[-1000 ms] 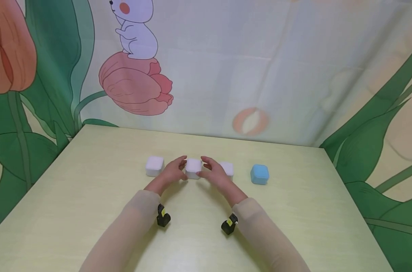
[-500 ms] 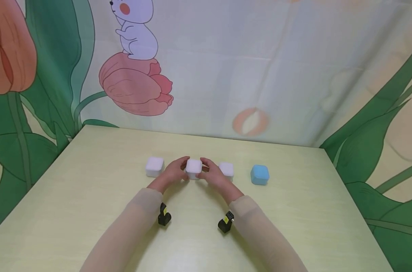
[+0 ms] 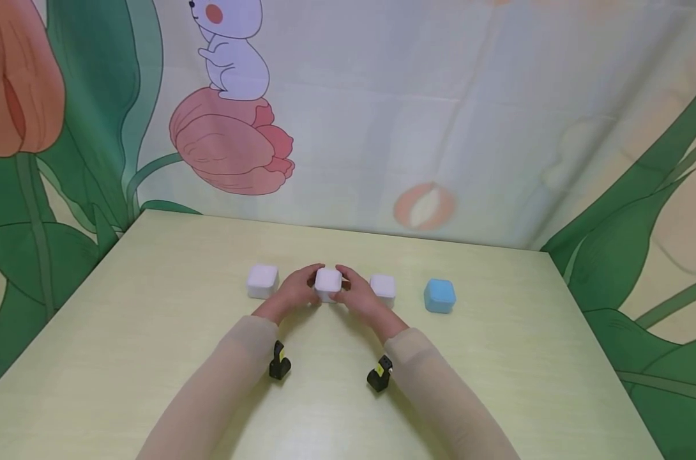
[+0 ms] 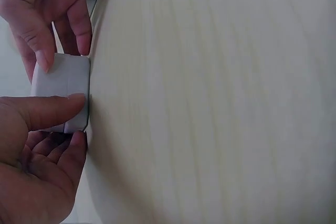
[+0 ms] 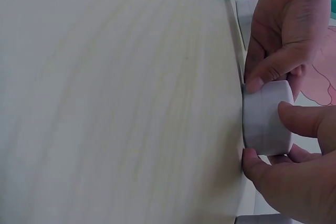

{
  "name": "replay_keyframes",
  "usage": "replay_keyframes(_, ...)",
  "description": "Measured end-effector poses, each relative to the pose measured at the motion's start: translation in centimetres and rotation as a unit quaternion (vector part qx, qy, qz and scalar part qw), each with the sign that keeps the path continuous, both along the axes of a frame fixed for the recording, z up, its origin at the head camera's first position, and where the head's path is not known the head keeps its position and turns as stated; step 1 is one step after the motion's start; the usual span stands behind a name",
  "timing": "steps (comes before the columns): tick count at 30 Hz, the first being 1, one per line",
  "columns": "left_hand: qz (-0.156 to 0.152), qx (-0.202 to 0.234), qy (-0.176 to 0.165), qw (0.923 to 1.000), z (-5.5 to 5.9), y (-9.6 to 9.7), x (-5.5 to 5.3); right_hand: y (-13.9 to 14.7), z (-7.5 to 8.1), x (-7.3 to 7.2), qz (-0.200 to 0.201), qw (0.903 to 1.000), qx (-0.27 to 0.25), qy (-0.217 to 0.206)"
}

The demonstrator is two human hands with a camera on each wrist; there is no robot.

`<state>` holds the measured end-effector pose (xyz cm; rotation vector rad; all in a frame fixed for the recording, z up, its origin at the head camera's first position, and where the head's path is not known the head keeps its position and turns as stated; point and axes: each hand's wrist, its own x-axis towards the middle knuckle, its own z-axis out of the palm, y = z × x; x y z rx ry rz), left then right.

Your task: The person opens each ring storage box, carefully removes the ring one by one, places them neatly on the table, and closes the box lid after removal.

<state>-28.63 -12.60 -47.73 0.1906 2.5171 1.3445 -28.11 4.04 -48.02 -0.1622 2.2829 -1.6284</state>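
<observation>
Block, middle white (image 3: pixel 328 280): rounded corners, a fine seam visible on its side in the close views. We find it between the two hands, near the far side of the pale wood counter (image 3: pixel 514 358); whether its base touches the surface, we cannot tell.

Left hand (image 3: pixel 294 291): grip narrow, holding the middle block; in the left wrist view the thumb lies across its near face and the fingers bend along its side.

Right hand (image 3: pixel 358 296): grip likewise narrow on the same block from the opposite side, thumb tip on the near face.

Outer blocks, three, in a rough row with the held one. We list a left-end white block (image 3: pixel 262 281), near the left hand; a second white block (image 3: pixel 383 287), just beside the right hand, which partly covers it; and a blue block (image 3: pixel 440 295), at the right end, apart from the others.

Sleeves, pale beige: left sleeve (image 3: pixel 210 393), right sleeve (image 3: pixel 448 393). We note a small black device at each wrist.

Backdrop cloth (image 3: pixel 354 128): printed with a white animal seated on a pink tulip, an orange tulip, and green leaves.
</observation>
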Motion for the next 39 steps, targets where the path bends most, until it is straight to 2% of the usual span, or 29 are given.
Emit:
replay_keyframes(8,0.008,-0.009,0.001,0.9999,-0.26,-0.16,-0.1,0.1,0.03,0.19,0.002,0.9999,0.004,0.009)
replay_keyframes(19,0.005,-0.052,0.027,0.9983,-0.14,-0.23,-0.09,0.08,-0.5,-0.1,0.017,0.9993,0.018,0.029)
replay_keyframes(39,0.006,-0.069,0.034,0.997,-0.1,0.15,0.04,0.37,0.01,-0.5,0.03,0.9984,0.046,0.008)
